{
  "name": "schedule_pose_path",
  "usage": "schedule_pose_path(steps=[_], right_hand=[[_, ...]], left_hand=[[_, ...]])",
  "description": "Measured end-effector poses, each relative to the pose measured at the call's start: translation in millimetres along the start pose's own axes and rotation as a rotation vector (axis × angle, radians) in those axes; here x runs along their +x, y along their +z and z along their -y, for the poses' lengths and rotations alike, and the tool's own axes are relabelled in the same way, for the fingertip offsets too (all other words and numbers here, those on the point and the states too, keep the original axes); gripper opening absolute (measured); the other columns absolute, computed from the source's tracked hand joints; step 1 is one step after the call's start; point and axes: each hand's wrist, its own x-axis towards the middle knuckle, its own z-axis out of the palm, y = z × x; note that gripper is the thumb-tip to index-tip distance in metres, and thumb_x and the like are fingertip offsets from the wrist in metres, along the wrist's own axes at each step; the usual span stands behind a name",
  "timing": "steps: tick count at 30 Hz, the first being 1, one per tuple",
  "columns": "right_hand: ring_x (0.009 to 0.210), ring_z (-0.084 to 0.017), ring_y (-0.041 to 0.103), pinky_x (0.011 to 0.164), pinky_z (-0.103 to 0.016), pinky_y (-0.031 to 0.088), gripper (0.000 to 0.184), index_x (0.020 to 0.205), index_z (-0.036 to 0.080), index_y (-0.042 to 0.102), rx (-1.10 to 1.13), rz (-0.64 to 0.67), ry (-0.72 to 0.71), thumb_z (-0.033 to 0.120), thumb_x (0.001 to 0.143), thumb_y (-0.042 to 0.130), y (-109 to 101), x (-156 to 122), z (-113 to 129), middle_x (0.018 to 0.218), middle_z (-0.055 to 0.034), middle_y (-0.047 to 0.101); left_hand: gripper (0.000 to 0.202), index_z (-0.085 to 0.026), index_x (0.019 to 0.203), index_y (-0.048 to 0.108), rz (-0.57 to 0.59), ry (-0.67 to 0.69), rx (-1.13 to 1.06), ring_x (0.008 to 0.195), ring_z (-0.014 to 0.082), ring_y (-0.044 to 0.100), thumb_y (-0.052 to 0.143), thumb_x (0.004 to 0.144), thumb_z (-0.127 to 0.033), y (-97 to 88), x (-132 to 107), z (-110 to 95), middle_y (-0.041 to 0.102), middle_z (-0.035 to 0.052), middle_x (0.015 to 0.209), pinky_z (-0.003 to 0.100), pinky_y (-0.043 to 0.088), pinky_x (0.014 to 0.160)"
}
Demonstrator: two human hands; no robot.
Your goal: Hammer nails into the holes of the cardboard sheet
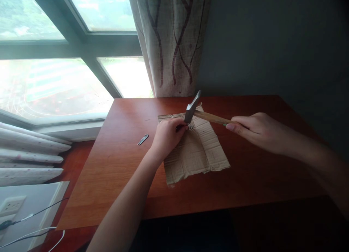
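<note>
Bench by window. Right hand: fingers gripping hammer above cardboard. Left hand: fingers bent near hammer's head, hold unclear. Nails lie left.

Wooden-handled hammer, grey metal head tilted low over far half of creased, torn-edged cardboard. Cardboard lies close to far edge of bench. Small dark pieces cluster beside head's lower end, partly hidden. Nail-like rods lie bunched between cardboard and bench's left edge.

Tan cardboard, branch-patterned beige curtain
</note>
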Motion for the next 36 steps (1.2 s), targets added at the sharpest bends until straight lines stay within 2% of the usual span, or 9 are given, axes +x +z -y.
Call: schedule_pose_path(steps=[8, 15, 19, 22, 25, 30, 36], right_hand=[[0.047, -0.012, 0.039, 0.05, -0.032, 0.026, 0.063, 0.063, 0.023, 0.047, -0.006, -0.002, 0.001, 0.075, 0.096, 0.039, 1.0, -1.0, -1.4, 0.051, 0.0018, 0.045], [0.047, -0.013, 0.04, 0.05, -0.032, 0.027, 0.062, 0.063, 0.023, 0.049, 0.034, -0.04, 0.018, 0.076, 0.095, 0.041, -1.5, -4.2, -2.8, 0.052, 0.0015, 0.045], [0.048, -0.013, 0.041, 0.05, -0.033, 0.027, 0.062, 0.062, 0.023, 0.048, 0.033, -0.057, 0.038, 0.076, 0.095, 0.041, -2.7, -7.0, -5.3, 0.052, 0.0013, 0.045], [0.049, -0.014, 0.042, 0.051, -0.033, 0.028, 0.061, 0.063, 0.023, 0.048, 0.022, -0.061, 0.05, 0.075, 0.095, 0.04, -1.4, -8.9, -8.0, 0.053, 0.0011, 0.046], [0.048, -0.014, 0.042, 0.051, -0.033, 0.028, 0.061, 0.064, 0.023, 0.048, 0.012, -0.058, 0.062, 0.074, 0.096, 0.04, 0.6, -10.3, -10.2, 0.053, 0.0014, 0.045], [0.047, -0.013, 0.04, 0.048, -0.032, 0.027, 0.06, 0.064, 0.023, 0.046, 0.01, -0.034, 0.065, 0.073, 0.097, 0.04, 5.5, -10.2, -12.0, 0.052, 0.0023, 0.042], [0.048, -0.013, 0.041, 0.049, -0.032, 0.028, 0.06, 0.065, 0.023, 0.047, 0.008, -0.017, 0.084, 0.073, 0.097, 0.04, 7.6, -6.5, -9.2, 0.053, 0.0021, 0.042]], left_hand=[[0.011, -0.023, 0.088, 0.078, -0.001, -0.006, -0.002, 0.069, 0.0166, 0.068, 0.07, 0.086, -0.015, 0.3, -0.2, 0.2, 0.08, 0.0007, 0.086, 0.029, 0.048, 0.068], [0.012, -0.024, 0.094, 0.078, 0.027, 0.016, -0.012, 0.075, 0.018, 0.071, 0.069, 0.088, -0.018, -4.8, -1.5, 0.1, 0.081, 0.0014, 0.091, 0.03, 0.052, 0.071], [0.016, -0.023, 0.102, 0.077, 0.008, 0.072, 0.079, 0.087, 0.0221, 0.073, 0.068, 0.09, -0.02, -15.9, -9.4, -2.6, 0.08, 0.0048, 0.102, 0.035, 0.055, 0.078], [0.017, -0.023, 0.103, 0.077, -0.007, 0.167, 0.109, 0.099, 0.0243, 0.071, 0.062, 0.095, -0.021, -23.3, -19.3, -4.5, 0.079, 0.0053, 0.11, 0.039, 0.056, 0.086], [0.02, -0.026, 0.105, 0.078, 0.037, 0.248, 0.113, 0.11, 0.0262, 0.067, 0.059, 0.098, -0.027, -24.4, -30.0, -3.7, 0.076, 0.0048, 0.119, 0.043, 0.054, 0.093], [0.024, -0.032, 0.115, 0.077, 0.071, 0.222, 0.21, 0.122, 0.0304, 0.06, 0.058, 0.1, -0.034, -16.2, -42.7, 2.4, 0.072, 0.0031, 0.132, 0.05, 0.046, 0.098], [0.027, -0.033, 0.116, 0.077, 0.066, 0.216, 0.221, 0.125, 0.0306, 0.057, 0.055, 0.102, -0.038, -11.9, -46.4, 6.8, 0.07, 0.0016, 0.135, 0.05, 0.042, 0.099]])
